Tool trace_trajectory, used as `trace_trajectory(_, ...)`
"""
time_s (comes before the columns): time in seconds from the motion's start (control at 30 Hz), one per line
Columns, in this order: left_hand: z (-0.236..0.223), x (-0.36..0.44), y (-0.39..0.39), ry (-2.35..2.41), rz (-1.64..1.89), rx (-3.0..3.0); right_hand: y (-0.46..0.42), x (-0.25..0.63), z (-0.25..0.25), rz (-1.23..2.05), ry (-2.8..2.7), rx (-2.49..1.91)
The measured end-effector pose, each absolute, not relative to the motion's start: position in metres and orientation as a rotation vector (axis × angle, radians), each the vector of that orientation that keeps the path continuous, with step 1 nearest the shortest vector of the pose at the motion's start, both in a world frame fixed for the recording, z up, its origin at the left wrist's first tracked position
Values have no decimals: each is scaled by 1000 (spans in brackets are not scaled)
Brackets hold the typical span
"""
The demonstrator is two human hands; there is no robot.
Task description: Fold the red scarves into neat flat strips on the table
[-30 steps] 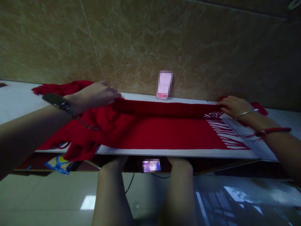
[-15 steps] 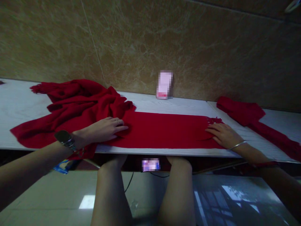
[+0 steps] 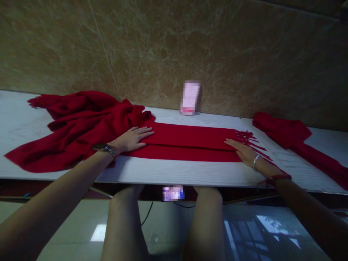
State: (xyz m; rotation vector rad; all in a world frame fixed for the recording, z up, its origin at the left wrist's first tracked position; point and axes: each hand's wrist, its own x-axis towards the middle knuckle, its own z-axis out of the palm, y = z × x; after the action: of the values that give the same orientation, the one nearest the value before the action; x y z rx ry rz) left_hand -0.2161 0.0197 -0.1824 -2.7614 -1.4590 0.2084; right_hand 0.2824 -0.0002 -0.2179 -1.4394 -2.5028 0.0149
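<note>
A red fringed scarf (image 3: 190, 136) lies across the white tabletop, its middle stretch flat and folded lengthwise, with a fold edge running along it. On the left the rest of the cloth is bunched in loose creases. My left hand (image 3: 133, 139) rests on the scarf where the flat part meets the bunched part, fingers spread. Near the fringed right end, my right hand (image 3: 241, 150) lies flat with its fingers stretched over the fold edge. Neither hand grips the cloth.
A second piece of red cloth (image 3: 285, 130) lies at the right of the white tabletop (image 3: 179, 172). A blurred-out pink object (image 3: 190, 98) stands at the back against the marbled wall (image 3: 163, 47). Below the front edge are my knees and another blurred object (image 3: 173, 193).
The scarf's far edge was held up, then folded toward me. Both hands let go and now lie flat on it. The folded strip sits farther from the table's front edge.
</note>
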Motion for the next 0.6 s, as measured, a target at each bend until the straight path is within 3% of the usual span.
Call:
trace_trajectory(0.27, -187, -220, 65, -1510, 85, -2740, 52, 274, -222, -34, -2377, -1518)
trace_trajectory(0.5, -186, -217, 57, -1465, -256, -2750, 48, 269, -213, -25, -2398, -1536)
trace_trajectory(0.6, -189, -210, 53, -1335, -234, -2817, 43, 264, -209, -50, -2393, -1490)
